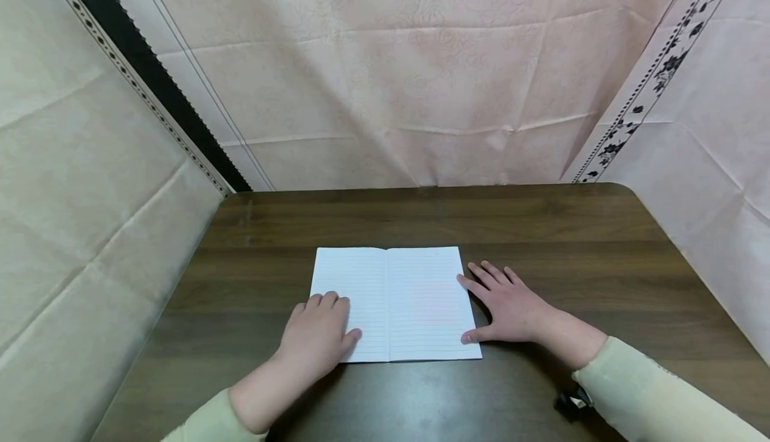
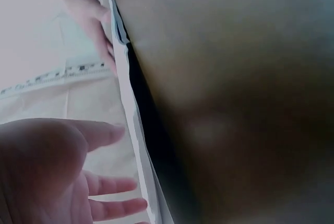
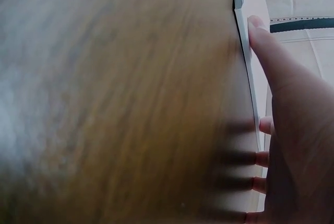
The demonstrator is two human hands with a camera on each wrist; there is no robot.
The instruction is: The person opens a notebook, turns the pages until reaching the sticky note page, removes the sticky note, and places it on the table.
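We see a notebook (image 1: 388,305) lying open around the middle of the table (image 1: 541,228). The left hand (image 1: 315,335) rests relaxed on the left page (image 1: 351,271); the right hand (image 1: 511,308) spreads, thumb and forefinger touching the right page (image 1: 430,308) by its edge, probably so both pages lie flat.

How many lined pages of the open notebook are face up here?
2: the left page, partly covered by the left hand, and the right page, whose outer edge the right hand overlaps. More may be hidden underneath.
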